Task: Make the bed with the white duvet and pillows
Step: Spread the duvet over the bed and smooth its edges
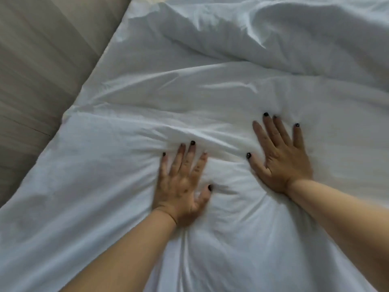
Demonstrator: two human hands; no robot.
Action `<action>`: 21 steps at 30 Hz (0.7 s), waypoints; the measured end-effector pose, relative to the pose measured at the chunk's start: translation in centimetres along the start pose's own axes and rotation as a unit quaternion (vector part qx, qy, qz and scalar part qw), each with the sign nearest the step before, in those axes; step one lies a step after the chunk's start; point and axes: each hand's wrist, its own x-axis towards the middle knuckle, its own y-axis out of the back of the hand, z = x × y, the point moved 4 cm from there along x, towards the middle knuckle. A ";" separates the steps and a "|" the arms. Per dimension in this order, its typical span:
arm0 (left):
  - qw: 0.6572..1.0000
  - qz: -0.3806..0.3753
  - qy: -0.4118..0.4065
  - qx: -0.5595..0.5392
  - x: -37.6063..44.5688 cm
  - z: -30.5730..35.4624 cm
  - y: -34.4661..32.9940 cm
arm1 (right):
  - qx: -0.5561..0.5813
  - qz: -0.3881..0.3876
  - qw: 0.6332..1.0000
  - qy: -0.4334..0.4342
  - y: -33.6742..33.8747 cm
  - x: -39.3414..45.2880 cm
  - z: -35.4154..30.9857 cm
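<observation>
Both hands lie flat and spread on the bedding, gripping nothing. Nearest the camera, the left hand [182,186] presses palm-down with straight fingers and dark-painted nails, and the cloth puckers into small creases round its fingertips and wrist. Slightly farther off and well apart from it, the right hand [280,157] is planted the same way, fingers fanned, its palm sinking a shallow hollow into the filling. Between the two hands a soft bulge of fabric stands up, so the person seems to be smoothing rather than lifting.

What they press on is the soft, puffy white cotton duvet [105,186], which fills most of the view and runs off the lower edge. A long crease crosses it just beyond the fingertips, and farther still a thick rumpled fold of the same white duvet [273,39] is heaped toward the upper right. No separate pillow can be made out with certainty.

To do this step well, the hands would best sweep outward from the middle, keeping palms flat and pressure light, so that the trapped bulge is pushed toward the edge and not gathered into new wrinkles. The far heap probably needs pulling straight first, since smoothing below it will not hold otherwise.

At the far left, beyond the duvet's slanted edge, lies a plain beige surface [37,70], blurred; whether it is floor or wall is unclear.
</observation>
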 end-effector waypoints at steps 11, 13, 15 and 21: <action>0.970 0.145 -0.091 -0.174 21.1 1.2 4.2 | 0.044 0.098 0.978 -0.177 0.2 5.5 1.7; 0.958 0.198 -0.124 -0.168 25.6 2.6 7.2 | 0.047 0.109 0.978 -0.173 0.2 5.7 1.9; 0.969 0.171 -0.145 -0.108 30.0 4.2 10.0 | 0.049 0.116 0.978 -0.167 0.2 5.7 2.1; 0.988 -0.024 -0.135 0.067 36.7 5.9 11.2 | 0.076 0.133 0.976 -0.157 0.2 5.8 2.4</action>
